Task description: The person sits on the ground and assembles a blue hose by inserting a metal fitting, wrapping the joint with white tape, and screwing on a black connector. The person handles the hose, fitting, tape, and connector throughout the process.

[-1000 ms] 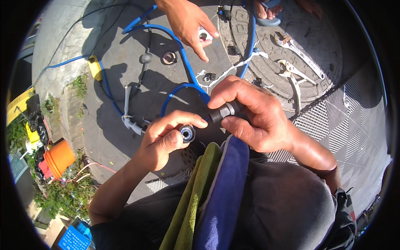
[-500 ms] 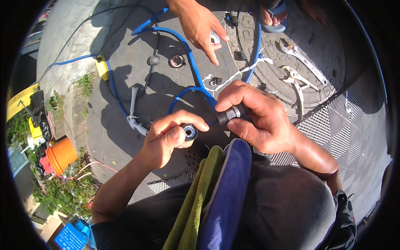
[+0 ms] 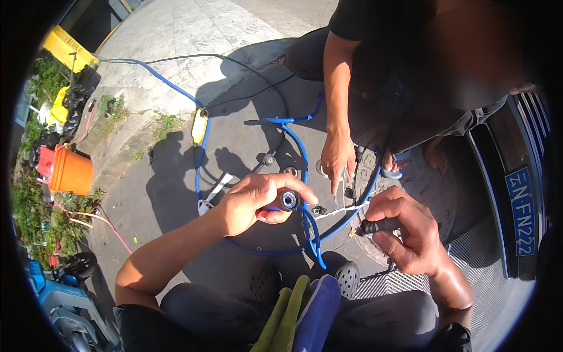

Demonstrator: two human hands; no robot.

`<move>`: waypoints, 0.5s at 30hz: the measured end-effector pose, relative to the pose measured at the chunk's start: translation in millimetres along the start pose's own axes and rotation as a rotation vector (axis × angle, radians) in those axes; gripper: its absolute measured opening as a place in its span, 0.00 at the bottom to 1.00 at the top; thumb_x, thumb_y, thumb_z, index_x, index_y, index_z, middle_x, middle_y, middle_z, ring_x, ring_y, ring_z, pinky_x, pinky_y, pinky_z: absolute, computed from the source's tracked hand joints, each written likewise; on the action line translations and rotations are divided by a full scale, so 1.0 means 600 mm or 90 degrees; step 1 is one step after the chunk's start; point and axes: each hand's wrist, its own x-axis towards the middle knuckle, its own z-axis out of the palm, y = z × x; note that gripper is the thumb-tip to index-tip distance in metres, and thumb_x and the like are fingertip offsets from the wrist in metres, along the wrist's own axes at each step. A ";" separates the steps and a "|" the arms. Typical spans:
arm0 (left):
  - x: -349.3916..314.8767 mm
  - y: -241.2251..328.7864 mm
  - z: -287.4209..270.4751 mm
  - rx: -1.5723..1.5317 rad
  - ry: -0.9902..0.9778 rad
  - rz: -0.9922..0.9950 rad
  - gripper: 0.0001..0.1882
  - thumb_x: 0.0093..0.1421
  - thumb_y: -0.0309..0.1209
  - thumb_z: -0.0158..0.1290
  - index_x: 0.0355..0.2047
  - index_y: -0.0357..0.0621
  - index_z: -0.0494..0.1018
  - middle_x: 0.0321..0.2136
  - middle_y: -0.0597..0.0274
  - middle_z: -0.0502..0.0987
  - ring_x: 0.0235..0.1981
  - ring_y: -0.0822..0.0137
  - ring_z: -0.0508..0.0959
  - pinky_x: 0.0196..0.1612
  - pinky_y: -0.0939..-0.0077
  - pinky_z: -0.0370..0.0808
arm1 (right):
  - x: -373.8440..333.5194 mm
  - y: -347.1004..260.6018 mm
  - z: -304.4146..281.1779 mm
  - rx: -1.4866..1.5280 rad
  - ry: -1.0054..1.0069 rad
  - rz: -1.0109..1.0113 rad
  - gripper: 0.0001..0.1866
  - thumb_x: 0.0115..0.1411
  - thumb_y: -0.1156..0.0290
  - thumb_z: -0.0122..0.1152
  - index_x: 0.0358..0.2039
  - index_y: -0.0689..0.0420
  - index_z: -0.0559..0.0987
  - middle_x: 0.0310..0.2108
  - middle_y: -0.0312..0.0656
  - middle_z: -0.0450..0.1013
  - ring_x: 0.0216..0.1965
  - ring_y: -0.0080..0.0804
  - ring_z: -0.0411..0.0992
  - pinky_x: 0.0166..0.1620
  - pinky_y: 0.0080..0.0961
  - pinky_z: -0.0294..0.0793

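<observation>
My left hand (image 3: pixel 246 202) is closed round a black cylindrical fitting (image 3: pixel 288 200), whose round hollow end faces me. To the right, my right hand (image 3: pixel 415 237) pinches a black threaded fitting (image 3: pixel 369 227) between thumb and fingers, its threaded end pointing left. The two parts are well apart. Beyond them, a co-worker's hand (image 3: pixel 338 154) reaches down toward the ground, fingers pointing at me. Under my hands a blue hose (image 3: pixel 305 154) loops across the paving. A white strip (image 3: pixel 340 209) and a small black piece (image 3: pixel 319 210) lie between my hands.
A yellow box-shaped piece (image 3: pixel 199 125) sits on the cables at left, with an orange bucket (image 3: pixel 73 170) farther left. The co-worker crouches opposite. A car front (image 3: pixel 494 193) stands at right. Green and purple cloths (image 3: pixel 316 314) hang before me, above my shoes (image 3: pixel 348 278).
My hands have drawn apart, the right one moving right and downward with its threaded fitting. The view has lifted, bringing in the crouching co-worker and the car front. Both hands keep their parts.
</observation>
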 end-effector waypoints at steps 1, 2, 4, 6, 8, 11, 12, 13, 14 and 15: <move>0.008 0.005 -0.002 0.020 -0.024 0.039 0.45 0.71 0.69 0.41 0.52 0.31 0.79 0.45 0.58 0.81 0.21 0.77 0.64 0.25 0.80 0.59 | 0.018 -0.037 -0.015 -0.030 -0.022 -0.007 0.19 0.54 0.84 0.67 0.48 0.61 0.80 0.46 0.49 0.75 0.47 0.44 0.80 0.49 0.37 0.81; 0.008 0.011 0.002 0.025 -0.019 0.065 0.45 0.71 0.68 0.41 0.52 0.31 0.79 0.45 0.58 0.81 0.22 0.77 0.65 0.25 0.81 0.59 | 0.031 -0.073 -0.023 -0.075 -0.042 -0.032 0.20 0.53 0.84 0.67 0.48 0.61 0.80 0.45 0.50 0.75 0.46 0.44 0.81 0.46 0.39 0.84; 0.020 0.015 0.011 0.030 -0.021 0.070 0.45 0.70 0.69 0.42 0.53 0.33 0.80 0.48 0.57 0.81 0.23 0.78 0.65 0.26 0.83 0.61 | 0.047 -0.140 -0.034 -0.157 -0.086 -0.040 0.21 0.51 0.86 0.68 0.47 0.62 0.80 0.44 0.51 0.74 0.42 0.46 0.82 0.42 0.39 0.85; 0.020 0.024 0.017 0.040 -0.034 0.105 0.47 0.69 0.71 0.42 0.56 0.32 0.77 0.47 0.57 0.81 0.25 0.78 0.67 0.27 0.83 0.64 | 0.058 -0.193 -0.028 -0.211 -0.107 -0.041 0.20 0.50 0.88 0.68 0.45 0.65 0.81 0.43 0.53 0.74 0.36 0.46 0.83 0.36 0.36 0.86; 0.030 -0.001 0.007 0.001 -0.065 0.153 0.48 0.69 0.71 0.41 0.58 0.31 0.75 0.39 0.61 0.79 0.26 0.79 0.67 0.29 0.82 0.65 | 0.056 -0.218 -0.012 -0.265 -0.145 -0.045 0.18 0.50 0.87 0.69 0.44 0.68 0.81 0.42 0.53 0.74 0.31 0.45 0.83 0.30 0.35 0.85; 0.051 -0.027 0.021 -0.073 -0.036 0.207 0.47 0.70 0.70 0.40 0.51 0.28 0.75 0.21 0.66 0.67 0.21 0.76 0.61 0.32 0.78 0.62 | 0.041 -0.205 0.028 -0.263 -0.178 -0.037 0.18 0.51 0.86 0.69 0.44 0.70 0.80 0.43 0.54 0.75 0.29 0.45 0.83 0.28 0.35 0.85; 0.054 -0.041 0.021 -0.100 -0.040 0.217 0.44 0.71 0.66 0.42 0.52 0.27 0.73 0.20 0.66 0.67 0.20 0.76 0.61 0.34 0.79 0.63 | 0.039 -0.186 0.050 -0.252 -0.188 -0.037 0.17 0.53 0.84 0.68 0.44 0.70 0.80 0.43 0.54 0.74 0.31 0.45 0.82 0.29 0.34 0.85; 0.057 -0.040 0.020 -0.098 -0.052 0.244 0.42 0.72 0.64 0.43 0.51 0.27 0.72 0.19 0.66 0.66 0.20 0.76 0.61 0.31 0.78 0.62 | 0.040 -0.173 0.063 -0.241 -0.199 -0.040 0.16 0.54 0.83 0.67 0.45 0.70 0.80 0.42 0.54 0.74 0.32 0.45 0.82 0.30 0.33 0.85; 0.048 -0.041 0.020 -0.132 -0.043 0.223 0.42 0.71 0.64 0.43 0.51 0.27 0.72 0.19 0.67 0.66 0.20 0.76 0.61 0.30 0.78 0.61 | 0.044 -0.186 0.066 -0.276 -0.282 0.017 0.13 0.58 0.79 0.65 0.43 0.70 0.79 0.39 0.52 0.72 0.33 0.44 0.80 0.31 0.34 0.83; 0.038 -0.043 0.019 -0.165 -0.033 0.203 0.41 0.71 0.64 0.44 0.51 0.27 0.72 0.19 0.67 0.65 0.20 0.76 0.61 0.28 0.78 0.60 | 0.048 -0.173 0.072 -0.253 -0.304 0.010 0.12 0.58 0.78 0.65 0.41 0.69 0.78 0.37 0.52 0.71 0.32 0.44 0.79 0.31 0.35 0.82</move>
